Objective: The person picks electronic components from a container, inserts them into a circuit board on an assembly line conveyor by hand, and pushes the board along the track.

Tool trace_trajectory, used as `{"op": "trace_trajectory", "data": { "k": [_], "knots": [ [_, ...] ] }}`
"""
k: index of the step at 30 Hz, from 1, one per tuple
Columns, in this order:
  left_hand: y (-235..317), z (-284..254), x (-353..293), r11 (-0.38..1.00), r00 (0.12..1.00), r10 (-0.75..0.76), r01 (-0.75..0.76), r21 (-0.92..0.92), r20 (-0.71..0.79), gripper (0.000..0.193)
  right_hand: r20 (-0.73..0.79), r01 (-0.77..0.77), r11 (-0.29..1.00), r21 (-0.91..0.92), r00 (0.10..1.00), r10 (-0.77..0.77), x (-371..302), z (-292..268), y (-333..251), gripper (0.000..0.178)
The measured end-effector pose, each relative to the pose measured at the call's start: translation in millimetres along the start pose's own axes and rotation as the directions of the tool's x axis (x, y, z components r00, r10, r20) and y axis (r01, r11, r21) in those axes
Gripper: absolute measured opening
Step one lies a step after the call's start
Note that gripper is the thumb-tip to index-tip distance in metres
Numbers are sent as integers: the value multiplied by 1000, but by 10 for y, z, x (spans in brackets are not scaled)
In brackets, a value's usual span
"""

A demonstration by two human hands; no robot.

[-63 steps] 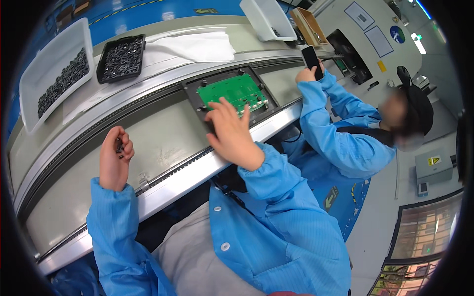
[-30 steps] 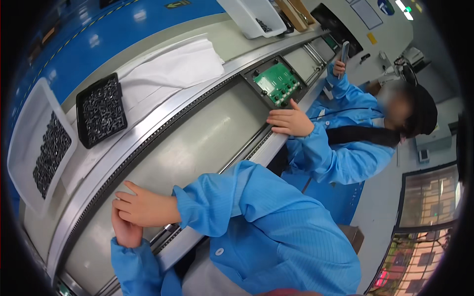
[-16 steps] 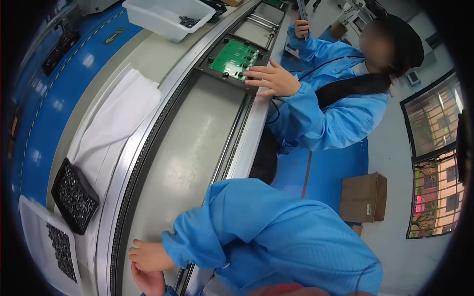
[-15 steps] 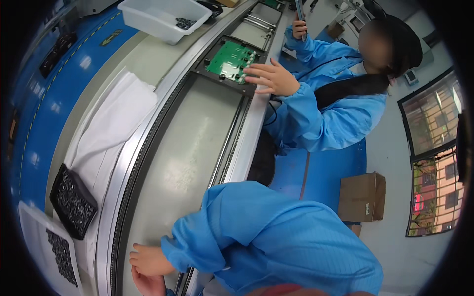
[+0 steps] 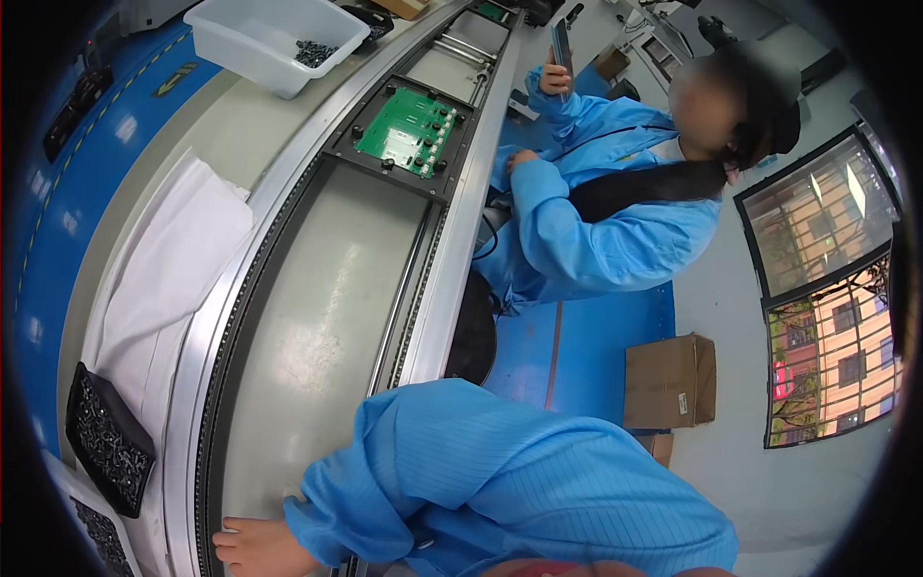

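The right hand point(image 5: 258, 549), cut off by the lower edge, is over the conveyor point(image 5: 317, 298); it looks loosely curled, but whether it pinches anything I cannot tell. Left of it, a white bin point(image 5: 118, 526) is cropped beside a black tray point(image 5: 123, 408) of small dark parts point(image 5: 108, 452). Farther along, a green circuit board point(image 5: 402, 130) lies in a black frame point(image 5: 394, 180).

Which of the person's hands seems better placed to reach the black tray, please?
Probably the right hand: it shows just across the metal rail from the black tray, while the left hand is out of view.
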State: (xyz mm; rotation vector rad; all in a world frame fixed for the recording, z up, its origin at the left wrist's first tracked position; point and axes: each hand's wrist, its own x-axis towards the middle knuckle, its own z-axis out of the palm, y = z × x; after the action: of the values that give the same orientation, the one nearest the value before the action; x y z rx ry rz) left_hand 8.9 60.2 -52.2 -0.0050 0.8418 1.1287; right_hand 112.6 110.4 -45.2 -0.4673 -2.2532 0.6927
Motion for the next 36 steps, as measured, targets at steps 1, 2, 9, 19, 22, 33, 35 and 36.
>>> {"op": "trace_trajectory", "data": {
  "k": [1,2,9,19,22,33,35,36],
  "knots": [
    [23,-10,-37,1000,1000,8,-8,15,-7,31,-2,-2,1000,3,1000,2,13,-68,-8,24],
    [48,-21,-74,999,1000,17,-17,30,-13,31,-93,-5,991,-136,996,-8,19,-171,-39,21],
    [142,3,-243,989,997,79,-77,125,-16,32,-126,-111,963,-247,989,81,-93,520,198,8],
    [95,-234,-501,955,975,220,-209,211,-26,33,-6,-353,806,476,915,404,63,168,1,5],
    [210,-439,-420,921,944,234,-292,258,231,34,-21,-346,769,538,906,423,115,213,-49,7],
    [155,156,-584,979,969,83,-36,-199,231,37,-34,-324,685,653,891,454,58,133,-56,9],
    [158,-33,-547,990,987,109,-98,-98,114,34,33,-376,641,669,876,481,53,168,-36,9],
    [153,-134,-518,991,990,130,-128,-47,57,33,35,-377,642,668,877,478,51,178,-30,9]
  ]
}}
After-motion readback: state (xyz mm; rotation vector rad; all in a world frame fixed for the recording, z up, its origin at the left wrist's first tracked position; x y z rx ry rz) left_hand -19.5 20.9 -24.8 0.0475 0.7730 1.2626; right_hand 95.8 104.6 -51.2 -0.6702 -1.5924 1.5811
